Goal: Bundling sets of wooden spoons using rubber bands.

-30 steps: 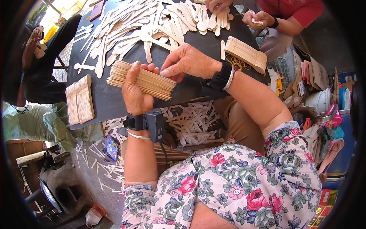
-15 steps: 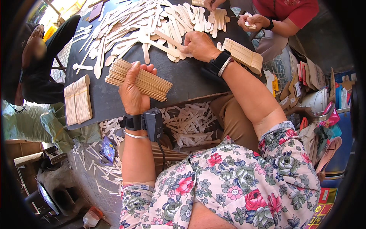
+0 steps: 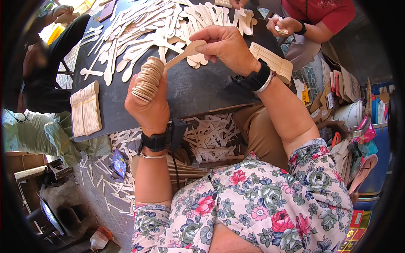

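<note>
My left hand (image 3: 148,110) is closed round a thick stack of wooden spoons (image 3: 148,80), their rounded ends facing up. Between the thumb and fingers of my right hand (image 3: 228,47) is a single wooden spoon (image 3: 184,55), pinched by its bowl. Its handle slants down to the left and meets the top of the stack; whether it is among the others there I cannot tell. Beyond both hands a loose heap of wooden spoons (image 3: 139,31) spreads over the dark table (image 3: 202,90).
Banded spoon bundles lie at the table's left edge (image 3: 86,109) and right side (image 3: 272,61). Across the table a person in a red shirt (image 3: 325,19) handles spoons; another person sits at left. Below the table's near edge is a container of spoons (image 3: 213,137). More spoons litter the floor.
My left hand has turned the stack from lying sideways to ends up. My right hand has lifted a spoon from the heap and brought it to the stack.
</note>
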### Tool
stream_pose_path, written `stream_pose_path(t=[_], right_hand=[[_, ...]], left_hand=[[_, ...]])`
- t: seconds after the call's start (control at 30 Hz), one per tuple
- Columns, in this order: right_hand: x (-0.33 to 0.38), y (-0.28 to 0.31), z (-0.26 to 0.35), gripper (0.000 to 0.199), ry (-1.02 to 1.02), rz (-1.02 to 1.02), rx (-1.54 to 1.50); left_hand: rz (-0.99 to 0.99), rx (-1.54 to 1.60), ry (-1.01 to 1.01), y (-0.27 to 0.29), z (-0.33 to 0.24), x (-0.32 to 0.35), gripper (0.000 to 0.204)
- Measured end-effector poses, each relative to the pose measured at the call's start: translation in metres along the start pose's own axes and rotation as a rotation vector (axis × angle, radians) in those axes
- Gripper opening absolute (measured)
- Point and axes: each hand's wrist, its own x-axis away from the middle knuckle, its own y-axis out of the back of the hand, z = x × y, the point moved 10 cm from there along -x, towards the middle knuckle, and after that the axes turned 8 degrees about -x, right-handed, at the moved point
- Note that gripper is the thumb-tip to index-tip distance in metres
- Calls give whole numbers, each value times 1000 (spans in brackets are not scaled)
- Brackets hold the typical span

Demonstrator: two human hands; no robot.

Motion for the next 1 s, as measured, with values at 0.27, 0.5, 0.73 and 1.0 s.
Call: stream_pose_path(t=[0.27, 0.5, 0.73, 1.0], right_hand=[[9, -19, 22, 18, 85, -18, -148], [10, -17, 21, 12, 51, -68, -194], [15, -25, 26, 9, 71, -175, -113], [21, -50, 63, 19, 389, -95, 270]], left_hand=[[45, -242, -301, -10, -22, 9, 21], [274, 188, 269, -22, 6, 6, 17], [291, 174, 350, -27, 19, 12, 16], [354, 228, 290, -36, 14, 11, 19]])
